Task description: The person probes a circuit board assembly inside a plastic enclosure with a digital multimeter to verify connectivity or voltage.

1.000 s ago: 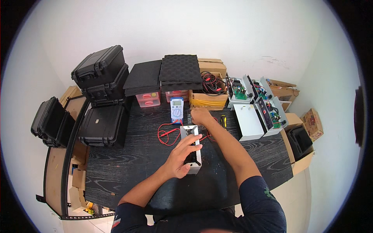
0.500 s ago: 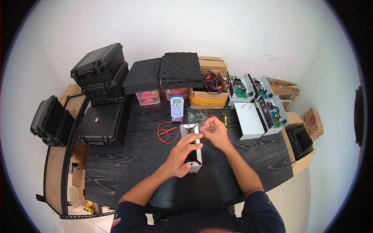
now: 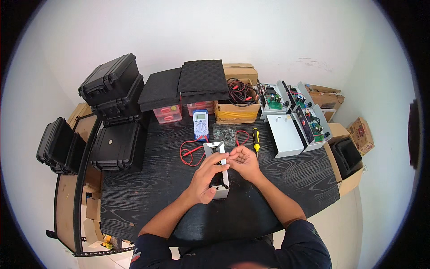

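A narrow white metal case (image 3: 221, 194), dark inside, stands on the black table in front of me. My left hand (image 3: 201, 181) lies across it, thumb on the near left side and fingers over the opening, gripping it. Against the case's right edge, my right hand (image 3: 245, 163) has its fingers pinched together, close to the left fingertips. Whatever they pinch is too small or hidden to make out. Just beyond the right hand lies a yellow-and-black screwdriver (image 3: 255, 140). A clear tray of small parts (image 3: 225, 133) is behind the case.
A blue-and-white multimeter (image 3: 200, 126) with red leads (image 3: 191, 151) lies beyond the case. White metal housings (image 3: 285, 136) with green circuit boards fill the right. Black hard cases (image 3: 117, 145) are stacked left. Foam sheets (image 3: 204, 78) and a cardboard box of cables (image 3: 237, 114) stand at the back.
My right hand has come down and in from beyond the case to its right edge, uncovering the screwdriver. My left hand keeps its hold. The view has shifted slightly.
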`<move>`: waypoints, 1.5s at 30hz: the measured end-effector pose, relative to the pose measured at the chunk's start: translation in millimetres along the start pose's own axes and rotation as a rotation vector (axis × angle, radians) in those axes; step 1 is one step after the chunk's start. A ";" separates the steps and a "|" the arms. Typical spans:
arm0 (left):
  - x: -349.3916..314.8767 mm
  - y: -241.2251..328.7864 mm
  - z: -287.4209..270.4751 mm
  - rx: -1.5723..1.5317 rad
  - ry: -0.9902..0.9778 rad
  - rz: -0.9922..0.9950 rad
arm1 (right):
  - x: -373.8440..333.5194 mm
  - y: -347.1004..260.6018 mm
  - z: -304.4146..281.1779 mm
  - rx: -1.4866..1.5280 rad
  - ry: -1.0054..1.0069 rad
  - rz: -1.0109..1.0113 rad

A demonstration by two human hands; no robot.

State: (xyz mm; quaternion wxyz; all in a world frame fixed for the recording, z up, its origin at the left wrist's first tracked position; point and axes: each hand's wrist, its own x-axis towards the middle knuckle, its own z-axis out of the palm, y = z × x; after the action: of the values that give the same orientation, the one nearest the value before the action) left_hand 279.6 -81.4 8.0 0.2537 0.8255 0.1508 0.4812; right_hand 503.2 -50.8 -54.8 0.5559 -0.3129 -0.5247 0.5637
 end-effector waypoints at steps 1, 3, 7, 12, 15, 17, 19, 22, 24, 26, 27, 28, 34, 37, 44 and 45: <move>-0.3 -0.7 -0.1 -0.001 0.001 0.001 | 0.3 -0.7 0.5 0.022 -0.004 0.009; -0.4 -0.8 -0.7 0.001 0.004 0.005 | -0.6 -4.0 1.6 0.026 -0.005 0.015; 0.2 1.5 -1.1 -0.004 0.006 0.002 | -1.3 -7.8 2.3 -0.004 -0.008 0.012; 0.5 1.9 -1.9 0.002 0.005 0.005 | -0.8 -11.6 -0.8 -0.014 -0.061 0.014; -0.4 0.5 -1.4 0.012 0.004 0.010 | 0.0 -10.7 -1.8 0.019 -0.068 0.014; -0.3 0.7 -0.9 0.018 0.005 0.013 | 0.7 -8.0 -3.3 0.046 -0.068 0.014; 0.3 1.8 -0.9 0.012 0.001 0.003 | 1.0 -6.4 -4.2 0.042 -0.066 0.011; 0.1 1.7 -1.2 0.013 0.002 0.004 | 0.7 -7.0 -2.4 0.025 -0.055 -0.005; -0.8 0.4 -1.2 0.019 0.002 0.007 | 0.8 -8.9 -1.1 0.001 -0.057 -0.009; -1.3 -0.2 -1.1 0.023 0.004 0.010 | 0.5 -10.6 -0.1 -0.024 -0.059 -0.013; -1.2 0.1 -1.4 0.021 0.003 0.009 | 0.3 -11.3 0.5 -0.011 -0.057 0.004; -0.8 0.2 -1.4 0.017 0.001 0.008 | 0.2 -11.7 0.4 0.002 -0.053 0.020; 0.1 0.1 -1.3 0.020 0.003 0.024 | 1.6 -8.9 -7.1 -0.072 -0.137 0.125; 0.5 0.5 -1.6 0.012 0.001 0.022 | -1.3 -9.2 -3.5 -0.078 -0.135 0.024; 0.8 1.9 -2.0 0.011 -0.002 0.022 | -1.5 -26.5 -1.0 -0.520 -0.188 -0.117; 0.3 1.8 -2.4 0.011 -0.002 0.022 | -2.0 -31.4 3.2 -0.626 -0.195 -0.184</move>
State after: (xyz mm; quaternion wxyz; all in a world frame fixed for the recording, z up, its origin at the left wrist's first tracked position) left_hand 277.7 -82.1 10.1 0.2441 0.8289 0.1441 0.4823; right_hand 509.9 -58.8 -25.0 0.4287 -0.3642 -0.7490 0.3501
